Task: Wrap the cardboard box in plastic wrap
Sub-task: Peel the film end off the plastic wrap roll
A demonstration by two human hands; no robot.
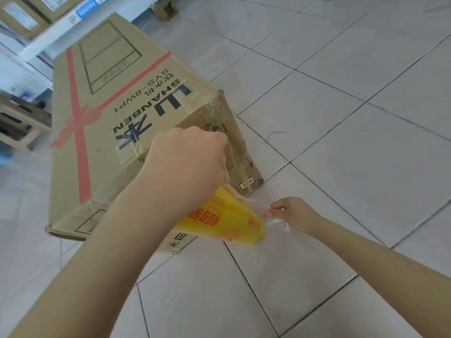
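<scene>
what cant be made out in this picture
1. Head view: the upper end of the yellow roll is hidden under the left hand gripping it.
2. Head view: the clear film pinched by the right hand is see-through, its edges hard to trace.
3. Head view: the far and underside faces of the cardboard box are turned away.
4. Head view: its small end labels are too small to read.

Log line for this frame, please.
left hand grips plastic wrap roll | right hand pinches film end | cardboard box lies on tiled floor

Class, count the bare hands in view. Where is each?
2. Left hand grips the yellow plastic-wrap roll beside the brown cardboard box; right hand pinches its clear film.
</scene>
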